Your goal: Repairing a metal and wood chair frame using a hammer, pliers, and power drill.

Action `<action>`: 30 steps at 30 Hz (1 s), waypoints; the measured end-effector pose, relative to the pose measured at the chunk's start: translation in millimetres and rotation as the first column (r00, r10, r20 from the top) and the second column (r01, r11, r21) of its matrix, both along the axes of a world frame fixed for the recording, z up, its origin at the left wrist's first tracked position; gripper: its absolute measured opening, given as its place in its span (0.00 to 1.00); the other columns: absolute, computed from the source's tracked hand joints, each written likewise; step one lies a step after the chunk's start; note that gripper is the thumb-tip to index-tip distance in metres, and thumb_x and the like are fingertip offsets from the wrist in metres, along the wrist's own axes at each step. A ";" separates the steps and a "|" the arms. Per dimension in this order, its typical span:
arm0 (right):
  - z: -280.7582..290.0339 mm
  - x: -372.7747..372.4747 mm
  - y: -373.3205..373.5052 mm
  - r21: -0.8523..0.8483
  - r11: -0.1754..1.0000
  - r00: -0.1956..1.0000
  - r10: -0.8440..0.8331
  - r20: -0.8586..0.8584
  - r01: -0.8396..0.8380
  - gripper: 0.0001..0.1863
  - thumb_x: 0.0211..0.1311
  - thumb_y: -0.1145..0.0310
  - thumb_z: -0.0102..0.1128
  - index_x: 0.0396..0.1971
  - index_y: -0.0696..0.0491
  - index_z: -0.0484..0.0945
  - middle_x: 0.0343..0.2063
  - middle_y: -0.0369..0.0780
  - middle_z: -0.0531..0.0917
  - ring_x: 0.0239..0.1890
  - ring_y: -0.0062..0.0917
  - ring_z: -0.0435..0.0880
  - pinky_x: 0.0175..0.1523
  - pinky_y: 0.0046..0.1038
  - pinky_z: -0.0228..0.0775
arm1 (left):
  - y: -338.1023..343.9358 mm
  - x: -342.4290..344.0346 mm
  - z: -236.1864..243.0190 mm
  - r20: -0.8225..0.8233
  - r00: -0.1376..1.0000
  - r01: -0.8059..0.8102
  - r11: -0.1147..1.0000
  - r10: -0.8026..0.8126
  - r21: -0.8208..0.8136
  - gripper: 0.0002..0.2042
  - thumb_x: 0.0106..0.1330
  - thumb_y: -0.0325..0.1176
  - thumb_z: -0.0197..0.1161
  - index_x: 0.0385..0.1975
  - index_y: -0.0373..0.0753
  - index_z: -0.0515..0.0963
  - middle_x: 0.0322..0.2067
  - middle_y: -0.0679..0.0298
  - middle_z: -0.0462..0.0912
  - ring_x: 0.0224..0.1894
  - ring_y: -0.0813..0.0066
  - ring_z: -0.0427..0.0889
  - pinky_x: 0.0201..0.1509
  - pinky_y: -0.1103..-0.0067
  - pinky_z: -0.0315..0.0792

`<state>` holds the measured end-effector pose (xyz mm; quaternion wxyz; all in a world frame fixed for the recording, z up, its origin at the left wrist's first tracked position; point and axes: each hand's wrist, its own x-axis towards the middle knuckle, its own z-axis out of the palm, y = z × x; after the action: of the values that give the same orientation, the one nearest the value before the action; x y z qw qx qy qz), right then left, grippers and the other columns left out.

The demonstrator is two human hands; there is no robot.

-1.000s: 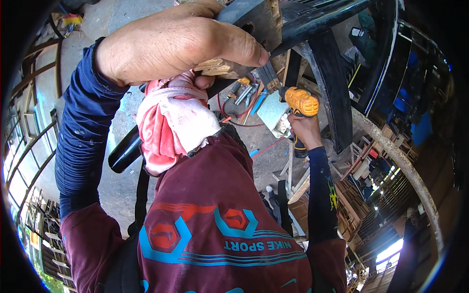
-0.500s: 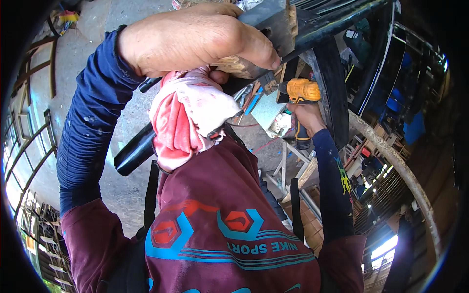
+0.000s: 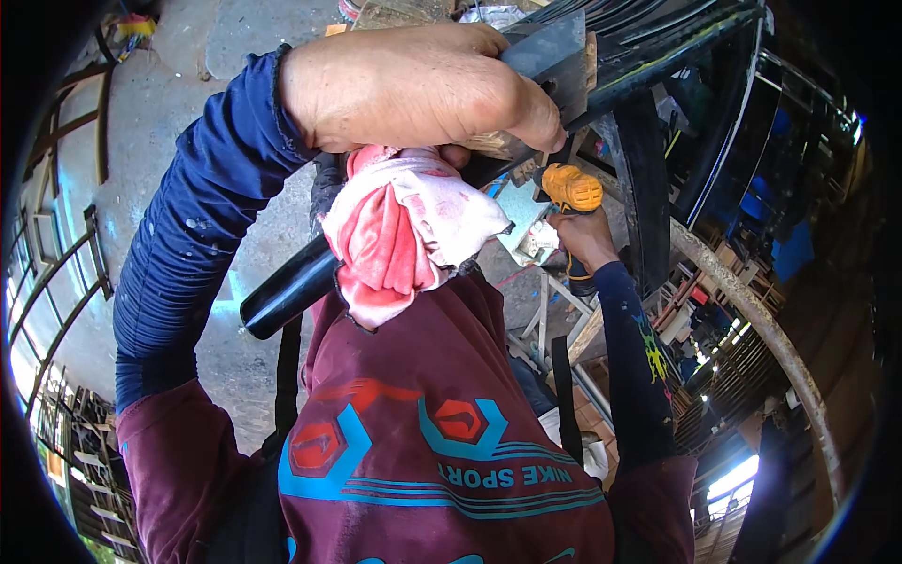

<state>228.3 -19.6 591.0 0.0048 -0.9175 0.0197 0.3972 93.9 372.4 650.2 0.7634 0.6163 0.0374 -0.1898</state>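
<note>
My left hand (image 3: pixel 413 89) is closed over a dark grey flat piece (image 3: pixel 554 58) with a raw wood edge, its thumb pressed down by a hole. Pale splintered wood shows under the fingers. Directly below hangs a red and white cloth (image 3: pixel 413 230), bunched up; it covers part of a glossy black tube (image 3: pixel 287 289). My right hand (image 3: pixel 587 237) is wrapped round the handle of a yellow and black cordless drill (image 3: pixel 571 188). The drill's front end points up and left, just below the left thumb. Its tip is hard to make out.
Long black bars (image 3: pixel 672 47) run away to the upper right. A curved, rusty pipe (image 3: pixel 752 291) sweeps down the right side. Beyond the drill are a pale green board (image 3: pixel 519 202) and a wooden stand (image 3: pixel 543 315). Metal frames (image 3: pixel 70 273) stand at the far left.
My left hand, the dark piece, the cloth and the black tube have shifted to the right. The drill has tilted, and its rear end now sits lower.
</note>
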 end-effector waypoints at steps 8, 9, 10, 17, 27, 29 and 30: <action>0.5 2.3 -15.4 -0.032 0.999 0.999 0.043 0.000 -0.042 0.20 0.54 0.63 0.65 0.45 0.58 0.81 0.39 0.46 0.87 0.44 0.38 0.87 0.51 0.34 0.77 | 3.6 0.3 1.2 0.115 0.993 0.017 0.997 -0.025 0.070 0.17 0.67 0.41 0.68 0.40 0.29 0.80 0.27 0.64 0.75 0.25 0.81 0.73 0.27 0.78 0.67; 1.8 2.0 -14.9 -0.029 0.996 0.996 0.086 0.004 -0.086 0.20 0.54 0.63 0.66 0.46 0.57 0.81 0.40 0.46 0.87 0.45 0.37 0.87 0.52 0.34 0.77 | 4.7 2.2 8.3 0.004 0.999 0.046 0.997 -0.046 0.069 0.17 0.68 0.41 0.67 0.40 0.29 0.80 0.29 0.63 0.75 0.26 0.80 0.74 0.27 0.78 0.68; 3.4 1.6 -14.7 -0.027 0.991 0.991 0.130 0.009 -0.130 0.21 0.54 0.62 0.66 0.46 0.57 0.81 0.40 0.45 0.87 0.46 0.37 0.87 0.52 0.34 0.77 | 4.9 3.3 12.0 -0.108 0.992 0.074 0.995 -0.067 0.065 0.17 0.68 0.41 0.67 0.41 0.28 0.81 0.32 0.62 0.75 0.26 0.79 0.74 0.28 0.77 0.68; 7.2 0.6 -14.0 -0.084 0.991 0.995 0.098 -0.024 -0.099 0.23 0.54 0.62 0.66 0.48 0.57 0.80 0.42 0.45 0.86 0.47 0.38 0.86 0.53 0.35 0.77 | 2.1 4.1 4.2 0.039 0.997 0.055 0.993 -0.060 0.109 0.15 0.69 0.40 0.66 0.41 0.30 0.82 0.31 0.62 0.74 0.27 0.78 0.75 0.29 0.77 0.69; 13.9 -2.7 -17.4 -0.012 0.999 0.999 0.048 -0.001 -0.048 0.21 0.53 0.63 0.65 0.46 0.58 0.80 0.40 0.47 0.87 0.45 0.40 0.87 0.52 0.35 0.77 | 5.5 12.1 -0.5 0.005 0.991 0.132 0.991 -0.132 -0.009 0.18 0.66 0.38 0.69 0.49 0.32 0.78 0.33 0.61 0.79 0.30 0.77 0.78 0.34 0.80 0.73; 15.8 -4.3 -16.7 -0.019 0.998 0.999 0.053 0.010 -0.053 0.20 0.53 0.63 0.65 0.45 0.58 0.80 0.39 0.47 0.87 0.45 0.41 0.87 0.52 0.35 0.77 | 9.2 18.2 1.3 -0.154 0.970 0.162 0.974 -0.187 -0.161 0.21 0.64 0.38 0.71 0.50 0.31 0.77 0.31 0.59 0.80 0.32 0.71 0.79 0.37 0.76 0.74; 17.0 -5.5 -15.9 -0.027 0.997 0.997 0.067 0.030 -0.066 0.20 0.53 0.63 0.65 0.44 0.59 0.81 0.39 0.49 0.87 0.45 0.43 0.86 0.51 0.36 0.77 | 10.7 19.7 2.2 -0.231 0.948 0.163 0.958 -0.219 -0.236 0.22 0.62 0.38 0.72 0.50 0.31 0.77 0.30 0.58 0.80 0.34 0.69 0.79 0.39 0.74 0.74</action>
<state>222.9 -35.5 608.0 -0.0199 -0.9237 -0.0059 0.3826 113.6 383.1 652.4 0.7919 0.5017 0.0544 -0.3438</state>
